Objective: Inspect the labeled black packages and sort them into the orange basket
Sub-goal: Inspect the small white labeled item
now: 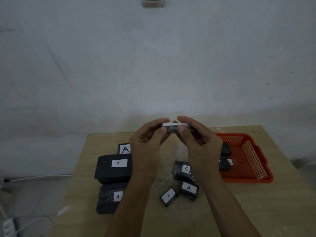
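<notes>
- On the floor at the far left lies a white power strip with white cables.
- On the left side of the wooden table a large black package with label "A" lies between two others marked "A", one behind and one in front.
- The left hand is raised above the table; thumb and fingers pinch the left end of a small black package, held flat with its white label up.
- The right hand pinches the right end of the same package in the same manner.
- Below the hands lie a package marked "B" and two small "A" packages.
- At the right the orange basket holds probably two dark packages; the right hand hides part of them.
- Behind is a pale wall with a switch at the top.
</notes>
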